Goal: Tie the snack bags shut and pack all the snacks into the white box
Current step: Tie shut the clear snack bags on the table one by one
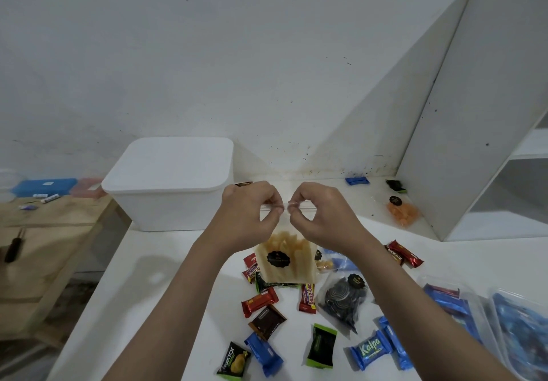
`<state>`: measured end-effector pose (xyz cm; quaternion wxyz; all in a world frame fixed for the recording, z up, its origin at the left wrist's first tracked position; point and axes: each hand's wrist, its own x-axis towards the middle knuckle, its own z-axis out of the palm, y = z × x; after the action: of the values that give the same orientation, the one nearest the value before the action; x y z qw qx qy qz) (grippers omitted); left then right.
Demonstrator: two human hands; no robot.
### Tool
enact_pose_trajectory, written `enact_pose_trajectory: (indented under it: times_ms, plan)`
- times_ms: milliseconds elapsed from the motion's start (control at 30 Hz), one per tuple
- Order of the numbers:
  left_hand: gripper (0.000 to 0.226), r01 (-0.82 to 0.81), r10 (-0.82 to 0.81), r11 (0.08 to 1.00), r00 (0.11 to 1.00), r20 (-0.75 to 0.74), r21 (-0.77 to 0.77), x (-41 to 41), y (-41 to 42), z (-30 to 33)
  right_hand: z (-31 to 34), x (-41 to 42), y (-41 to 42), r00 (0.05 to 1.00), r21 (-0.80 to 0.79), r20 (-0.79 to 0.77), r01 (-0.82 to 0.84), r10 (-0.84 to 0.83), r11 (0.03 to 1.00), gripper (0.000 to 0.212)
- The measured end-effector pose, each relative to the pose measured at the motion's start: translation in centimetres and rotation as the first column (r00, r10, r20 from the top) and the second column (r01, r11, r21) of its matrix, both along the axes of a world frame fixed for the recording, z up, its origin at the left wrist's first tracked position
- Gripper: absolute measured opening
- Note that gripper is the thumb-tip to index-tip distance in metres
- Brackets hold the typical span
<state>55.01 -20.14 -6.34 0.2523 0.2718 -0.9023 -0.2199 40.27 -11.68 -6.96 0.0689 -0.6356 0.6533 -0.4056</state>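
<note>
Clear plastic is stretching between two raised hands as a person is working on the top of a snack bag [286, 257] of pale yellow sticks, which is hanging just above a scatter of wrapped sweets on the white surface [154, 286]. The left hand [247, 213] is pinching the bag's upper edge between thumb and forefinger, with the other fingers curled; the right hand [321, 214] is pinching the same edge just beside it, the fingertips of both hands nearly touching. A round black label is showing on the bag's front.

Sitting behind and to the left of the hands, against the wall, is the white box [172, 185], with its lid on. A second bag of dark spiral biscuits [344, 300] is lying right of the held one, and a bag of orange pieces [403, 211] is resting farther back near a white shelf unit [486, 114]. Small packets in red, blue, green and brown are lying around and below the held bag, among them a blue Kalpa wafer [370, 349] and a black Nextar packet [234, 361]. Clear tubs of blue packets [462, 306] are standing at the lower right. A wooden bench [44, 247] at the left is carrying a blue case and a dark-handled tool.
</note>
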Motion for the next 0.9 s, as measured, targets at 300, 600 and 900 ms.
enact_pose_trajectory:
  times_ms: [300,600,900]
  plan:
    - [0.006,-0.025,0.025,1.0,0.999,-0.028,0.015,0.1,0.4,-0.4,-0.4,-0.1,0.3,1.0,0.036,0.011,-0.03,0.029,0.999,0.009]
    - [0.006,-0.089,0.091,0.996,0.994,-0.055,0.026,0.6,1.0,-0.3,-0.3,0.5,0.0,0.997,0.042,0.035,-0.07,0.069,0.997,0.014]
    - [0.006,-0.052,0.056,0.997,0.994,-0.09,0.056,1.6,0.6,0.7,-0.2,-0.9,1.2,0.968,0.027,0.248,-0.049,0.041,0.998,0.012]
